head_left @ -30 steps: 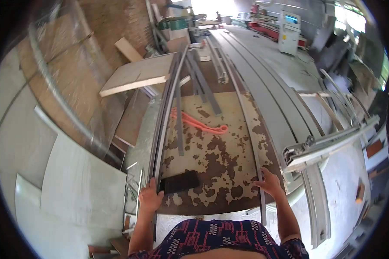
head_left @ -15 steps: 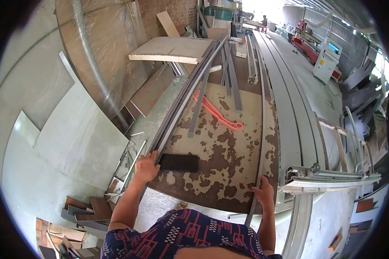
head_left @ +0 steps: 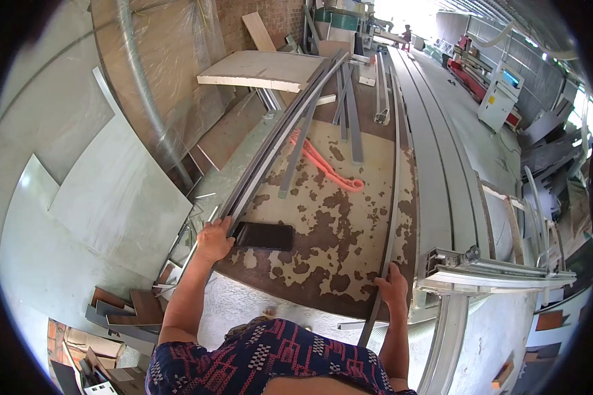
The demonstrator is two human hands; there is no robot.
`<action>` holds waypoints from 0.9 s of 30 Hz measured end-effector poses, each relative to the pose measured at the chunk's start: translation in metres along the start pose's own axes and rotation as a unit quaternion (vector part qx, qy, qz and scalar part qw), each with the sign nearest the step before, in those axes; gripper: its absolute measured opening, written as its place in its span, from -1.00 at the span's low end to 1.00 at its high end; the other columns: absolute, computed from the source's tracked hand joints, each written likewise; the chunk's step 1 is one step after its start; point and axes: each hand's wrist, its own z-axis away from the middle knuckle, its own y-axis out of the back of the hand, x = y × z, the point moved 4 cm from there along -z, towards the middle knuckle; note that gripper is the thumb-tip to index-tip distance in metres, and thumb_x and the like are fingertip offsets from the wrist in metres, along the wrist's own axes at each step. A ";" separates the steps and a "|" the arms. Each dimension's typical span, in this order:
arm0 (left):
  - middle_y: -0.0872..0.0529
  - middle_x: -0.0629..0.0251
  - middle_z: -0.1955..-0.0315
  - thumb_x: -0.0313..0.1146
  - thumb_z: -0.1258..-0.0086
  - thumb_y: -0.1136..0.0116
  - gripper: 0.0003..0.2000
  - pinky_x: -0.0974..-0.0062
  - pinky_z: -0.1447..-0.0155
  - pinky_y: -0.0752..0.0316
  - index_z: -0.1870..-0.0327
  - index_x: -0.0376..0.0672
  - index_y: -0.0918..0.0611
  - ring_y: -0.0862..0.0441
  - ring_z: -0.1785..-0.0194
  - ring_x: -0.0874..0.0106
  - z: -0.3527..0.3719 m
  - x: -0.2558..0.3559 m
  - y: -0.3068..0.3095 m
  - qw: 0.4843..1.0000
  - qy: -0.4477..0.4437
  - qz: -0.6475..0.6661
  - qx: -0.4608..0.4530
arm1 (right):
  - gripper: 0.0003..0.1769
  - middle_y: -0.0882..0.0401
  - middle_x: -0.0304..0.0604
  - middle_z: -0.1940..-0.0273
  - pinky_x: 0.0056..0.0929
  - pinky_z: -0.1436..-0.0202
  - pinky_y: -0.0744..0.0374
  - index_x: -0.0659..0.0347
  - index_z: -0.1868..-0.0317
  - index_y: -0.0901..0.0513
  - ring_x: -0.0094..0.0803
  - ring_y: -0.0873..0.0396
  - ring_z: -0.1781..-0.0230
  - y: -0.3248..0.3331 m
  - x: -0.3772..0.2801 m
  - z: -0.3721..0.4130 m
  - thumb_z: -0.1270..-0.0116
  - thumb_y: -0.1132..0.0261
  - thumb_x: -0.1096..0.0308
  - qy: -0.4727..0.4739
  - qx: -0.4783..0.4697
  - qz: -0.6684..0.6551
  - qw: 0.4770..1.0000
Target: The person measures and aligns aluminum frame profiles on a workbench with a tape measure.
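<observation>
My left hand is closed round the near end of the long metal strips along the table's left edge. Beside it on the worn table lies a black phone or tablet. My right hand grips a long thin strip that runs along the table's right side, its near end jutting past the front edge. An orange-pink tool lies mid-table, close to several loose grey strips.
A thick pale board juts out at the back left. Sheets lean on the left. A sliding rail with a metal fence stands at the right, a machine cabinet beyond. A distant person is at the back.
The view has shifted slightly, so the table items appear a little higher and further left. The right strip's near end now leans further left. Both hands keep their places on the strips.
</observation>
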 end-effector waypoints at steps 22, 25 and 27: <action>-0.53 0.17 0.03 -0.15 -0.05 -0.28 -0.39 0.20 -0.01 -0.51 -0.19 -0.10 -0.45 -0.54 0.00 0.10 -0.001 -0.021 -0.001 0.993 -0.050 0.110 0.015 | -0.52 -0.62 -0.12 0.18 -0.55 0.06 -0.47 0.43 -0.01 -0.53 -0.44 -0.55 0.19 -0.020 0.030 -0.007 0.03 -0.14 0.65 0.019 0.013 -0.254 0.967; -0.52 0.17 0.04 -0.15 -0.05 -0.27 -0.40 0.18 0.00 -0.52 -0.17 -0.10 -0.45 -0.54 0.00 0.11 0.000 -0.022 -0.004 0.992 -0.045 0.120 0.016 | -0.50 -0.62 -0.11 0.18 -0.52 0.05 -0.47 0.43 -0.03 -0.52 -0.42 -0.56 0.19 -0.017 0.021 -0.003 0.03 -0.15 0.62 0.031 0.021 -0.274 0.961; -0.51 0.17 0.04 -0.15 -0.06 -0.26 -0.41 0.18 0.00 -0.52 -0.17 -0.10 -0.45 -0.53 0.00 0.12 0.000 -0.023 -0.006 0.991 -0.044 0.122 0.017 | -0.50 -0.62 -0.11 0.17 -0.51 0.04 -0.47 0.44 -0.04 -0.52 -0.40 -0.56 0.19 -0.018 0.024 -0.003 0.03 -0.16 0.60 0.039 0.033 -0.293 0.955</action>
